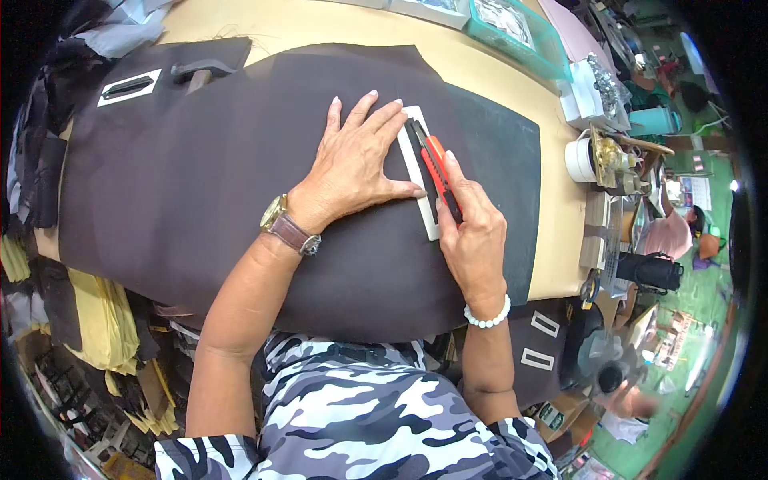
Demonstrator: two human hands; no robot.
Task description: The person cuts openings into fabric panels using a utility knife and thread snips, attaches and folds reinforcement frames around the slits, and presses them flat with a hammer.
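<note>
A large sheet of dark brown material (200, 184) covers much of the table in front of me. On it lies a narrow white rectangular frame (410, 160) with a dark opening. My left hand (352, 164) rests flat with fingers spread, its index fingertip and thumb tip at the frame's left side. My right hand (476, 236) is closed around a red utility knife (435, 156). The knife's dark tip points away from me, over the top of the frame's opening. Whether the blade touches the material I cannot tell.
A hammer (205, 70) and another white frame with a black slot (128, 88) lie at upper left. Beneath the material is a dark mat (512, 184). A teal tray (552, 60) stands at the back, scissors (590, 290) at the right edge. Someone in pink (668, 236) is farther right.
</note>
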